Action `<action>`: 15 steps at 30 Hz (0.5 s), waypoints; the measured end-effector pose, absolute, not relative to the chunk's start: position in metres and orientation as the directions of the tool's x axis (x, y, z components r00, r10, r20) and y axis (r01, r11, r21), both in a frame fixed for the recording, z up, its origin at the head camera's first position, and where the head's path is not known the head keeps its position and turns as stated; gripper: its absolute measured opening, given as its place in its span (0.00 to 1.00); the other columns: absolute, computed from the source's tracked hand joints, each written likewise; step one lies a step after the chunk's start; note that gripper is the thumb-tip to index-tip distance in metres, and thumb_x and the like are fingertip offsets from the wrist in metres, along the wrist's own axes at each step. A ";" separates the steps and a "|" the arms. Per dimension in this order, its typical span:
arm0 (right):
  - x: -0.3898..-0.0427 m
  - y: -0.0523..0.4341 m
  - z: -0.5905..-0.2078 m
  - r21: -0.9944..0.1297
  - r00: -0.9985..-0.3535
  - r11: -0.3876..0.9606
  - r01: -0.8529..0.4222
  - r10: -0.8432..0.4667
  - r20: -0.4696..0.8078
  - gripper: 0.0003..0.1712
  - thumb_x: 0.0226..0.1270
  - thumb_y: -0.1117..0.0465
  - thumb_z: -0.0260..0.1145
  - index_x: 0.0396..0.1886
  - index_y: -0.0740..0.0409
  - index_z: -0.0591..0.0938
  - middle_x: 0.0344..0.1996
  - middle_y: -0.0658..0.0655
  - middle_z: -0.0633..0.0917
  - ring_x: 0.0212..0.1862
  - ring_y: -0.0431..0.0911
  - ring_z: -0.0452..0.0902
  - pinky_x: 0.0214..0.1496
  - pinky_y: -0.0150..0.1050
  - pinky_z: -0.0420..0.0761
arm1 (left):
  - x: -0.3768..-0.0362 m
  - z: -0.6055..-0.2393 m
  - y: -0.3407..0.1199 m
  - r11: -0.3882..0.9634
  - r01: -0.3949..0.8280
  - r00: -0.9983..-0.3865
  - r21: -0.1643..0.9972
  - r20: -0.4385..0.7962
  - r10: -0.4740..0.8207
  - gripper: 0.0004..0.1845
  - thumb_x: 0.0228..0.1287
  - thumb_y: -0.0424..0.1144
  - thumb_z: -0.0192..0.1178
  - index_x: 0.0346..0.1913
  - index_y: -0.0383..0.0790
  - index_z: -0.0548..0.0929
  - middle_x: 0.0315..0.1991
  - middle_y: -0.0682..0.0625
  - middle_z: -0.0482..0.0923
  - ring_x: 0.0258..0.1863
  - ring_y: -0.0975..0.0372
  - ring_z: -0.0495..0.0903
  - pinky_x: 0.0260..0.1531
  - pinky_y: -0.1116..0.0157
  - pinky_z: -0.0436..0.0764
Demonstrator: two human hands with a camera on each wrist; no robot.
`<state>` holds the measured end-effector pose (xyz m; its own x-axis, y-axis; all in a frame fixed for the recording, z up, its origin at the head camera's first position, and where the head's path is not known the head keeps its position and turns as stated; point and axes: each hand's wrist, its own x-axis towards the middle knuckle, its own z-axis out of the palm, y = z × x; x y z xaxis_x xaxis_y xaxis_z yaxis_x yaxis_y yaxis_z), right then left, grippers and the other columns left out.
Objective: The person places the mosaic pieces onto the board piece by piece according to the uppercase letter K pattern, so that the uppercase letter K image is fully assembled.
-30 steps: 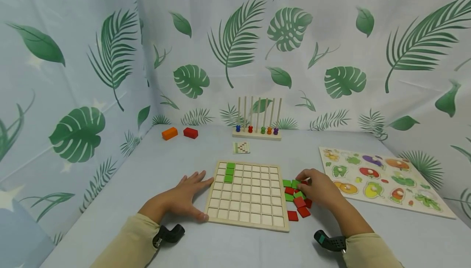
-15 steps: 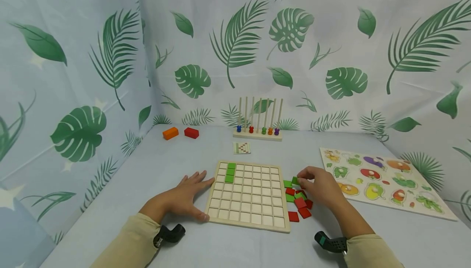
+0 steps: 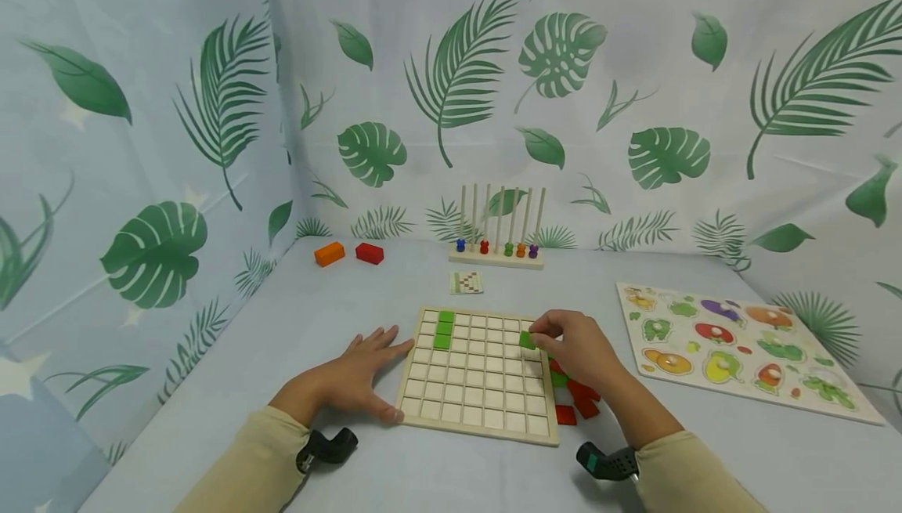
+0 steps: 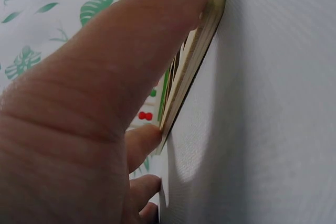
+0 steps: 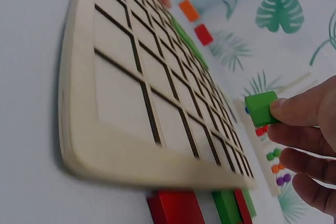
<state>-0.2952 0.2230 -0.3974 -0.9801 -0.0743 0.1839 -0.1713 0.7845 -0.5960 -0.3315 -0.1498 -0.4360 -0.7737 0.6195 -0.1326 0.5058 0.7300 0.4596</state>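
A square wooden grid board [image 3: 474,398] lies on the table before me, with a short column of green tiles [image 3: 443,330] in its upper left. My left hand [image 3: 345,378] rests spread at the board's left side, thumb at the near corner and index finger along the edge. Over the board's upper right, my right hand [image 3: 581,350] pinches a green square tile [image 5: 260,107] between thumb and fingers, the other fingers bent beneath. Loose red tiles [image 3: 566,415] and green ones lie beside the board's right edge, partly hidden under the right hand.
Behind the board lies a small pattern card [image 3: 467,283]. Farther back stands a wooden rod stand [image 3: 496,259] with coloured bear beads. An orange block [image 3: 329,254] and a red block [image 3: 369,253] sit back left. A vegetable puzzle board [image 3: 678,334] lies at right.
My right hand has lifted a green tile from the loose ones and carried it left, over the board's upper right. The left hand has stayed at the board's edge.
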 end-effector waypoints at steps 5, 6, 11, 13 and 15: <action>-0.299 0.201 -0.397 -0.582 -0.968 0.777 -0.242 -0.151 0.201 0.03 0.71 0.59 0.70 0.39 0.52 0.87 0.32 0.45 0.84 0.39 0.44 0.79 0.39 0.42 0.80 | -0.331 -0.435 -0.149 0.726 0.508 -0.770 0.463 -0.133 0.624 0.63 0.43 0.72 0.73 0.82 0.55 0.56 0.83 0.46 0.42 0.81 0.50 0.37 0.75 0.45 0.36; -0.300 0.197 -0.397 -0.582 -0.966 0.773 -0.252 -0.164 0.200 0.03 0.71 0.58 0.70 0.39 0.52 0.87 0.32 0.45 0.84 0.38 0.43 0.79 0.38 0.42 0.80 | -0.331 -0.434 -0.149 0.728 0.507 -0.771 0.462 -0.135 0.623 0.63 0.43 0.72 0.73 0.82 0.55 0.56 0.83 0.46 0.42 0.81 0.50 0.37 0.75 0.45 0.36; -0.303 0.172 -0.399 -0.589 -0.962 0.760 -0.273 -0.203 0.183 0.05 0.71 0.57 0.71 0.38 0.53 0.87 0.31 0.43 0.84 0.38 0.42 0.79 0.39 0.42 0.81 | -0.330 -0.434 -0.149 0.729 0.504 -0.773 0.464 -0.133 0.620 0.63 0.43 0.71 0.74 0.82 0.55 0.57 0.83 0.46 0.42 0.81 0.50 0.37 0.75 0.45 0.36; -0.305 0.163 -0.400 -0.587 -0.961 0.761 -0.275 -0.212 0.176 0.04 0.70 0.57 0.71 0.37 0.52 0.87 0.31 0.42 0.83 0.37 0.41 0.78 0.40 0.43 0.81 | -0.330 -0.434 -0.149 0.730 0.504 -0.774 0.462 -0.134 0.619 0.63 0.43 0.71 0.74 0.82 0.55 0.57 0.83 0.46 0.42 0.81 0.50 0.37 0.75 0.45 0.36; -0.307 0.153 -0.402 -0.584 -0.960 0.762 -0.280 -0.223 0.170 0.03 0.69 0.57 0.72 0.35 0.50 0.86 0.31 0.42 0.83 0.36 0.41 0.78 0.39 0.42 0.80 | -0.329 -0.434 -0.148 0.729 0.502 -0.775 0.466 -0.132 0.618 0.63 0.43 0.71 0.74 0.82 0.55 0.57 0.82 0.45 0.43 0.81 0.50 0.38 0.75 0.45 0.37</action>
